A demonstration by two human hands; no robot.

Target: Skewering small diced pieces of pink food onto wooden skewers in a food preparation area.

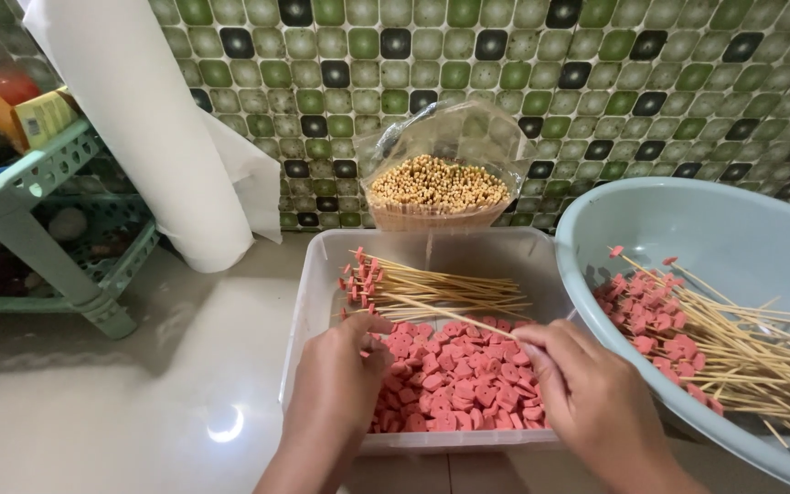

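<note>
Over the clear plastic tub (322, 274), both hands work among pink sausage slices (459, 380).
Left hand (345, 370) pinches a bamboo skewer (432, 309); right hand (587, 384) curls closed on slices beside it.

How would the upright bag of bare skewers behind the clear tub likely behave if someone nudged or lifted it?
The bag of skewers stands on end against the tiled wall, so it would probably tip at a nudge. Its thin clear plastic looks floppy and open at the top, so sticks could spill. The sticks are slender wood, so the bundle is likely light.
</note>
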